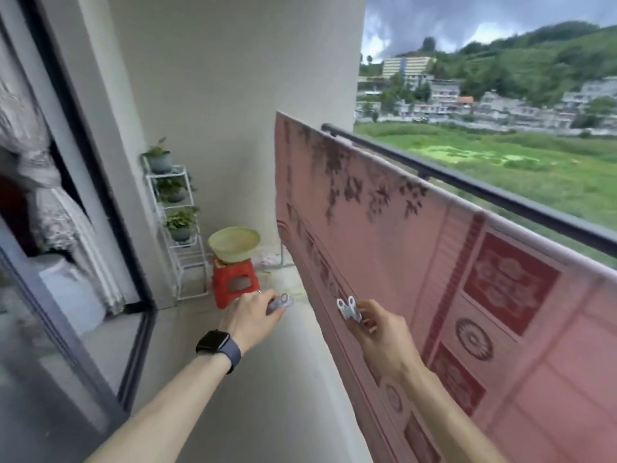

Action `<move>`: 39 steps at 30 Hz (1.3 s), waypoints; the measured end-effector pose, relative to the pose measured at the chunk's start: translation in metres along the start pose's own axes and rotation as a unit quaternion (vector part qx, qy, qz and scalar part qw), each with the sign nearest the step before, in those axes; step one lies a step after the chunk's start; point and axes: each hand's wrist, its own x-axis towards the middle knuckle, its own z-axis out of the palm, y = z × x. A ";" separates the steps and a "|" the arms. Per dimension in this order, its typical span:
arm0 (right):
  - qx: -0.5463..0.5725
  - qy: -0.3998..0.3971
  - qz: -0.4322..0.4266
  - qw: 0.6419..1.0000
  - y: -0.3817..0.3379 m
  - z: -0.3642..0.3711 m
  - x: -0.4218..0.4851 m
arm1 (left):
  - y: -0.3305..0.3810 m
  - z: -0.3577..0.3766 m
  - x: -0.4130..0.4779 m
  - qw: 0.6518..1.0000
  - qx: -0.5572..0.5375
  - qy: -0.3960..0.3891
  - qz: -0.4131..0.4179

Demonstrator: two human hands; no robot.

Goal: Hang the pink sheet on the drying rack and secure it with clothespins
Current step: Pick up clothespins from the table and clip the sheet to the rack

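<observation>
Pink sheet (417, 248) edge beside open floor (253, 379)

Open floor down the middle, sheet walling the right

The pink sheet (417, 262) hangs as a broad curtain along the right, just inside the dark railing (500, 195), shutting off reach that way except over its top edge. Between it and the sliding glass door (66, 329) on the left runs a bare strip of floor (267, 379), where the left hand (253, 315) and right hand (377, 339) hover, each gripping a clothespin. The far end is crowded: a red stool (235, 284) bearing a green basin (233, 243), beside a white plant shelf (180, 235) against the wall
</observation>
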 end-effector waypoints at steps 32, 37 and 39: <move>-0.045 -0.068 0.032 0.996 0.000 0.316 0.695 | -0.382 0.092 0.648 0.996 -0.060 -0.020 -0.069; -0.027 -0.081 0.042 0.995 0.036 0.366 0.806 | -0.416 0.141 0.762 0.993 -0.092 -0.036 -0.066; -0.022 -0.096 0.039 0.994 0.051 0.386 0.857 | -0.429 0.155 0.810 0.994 -0.082 -0.046 -0.062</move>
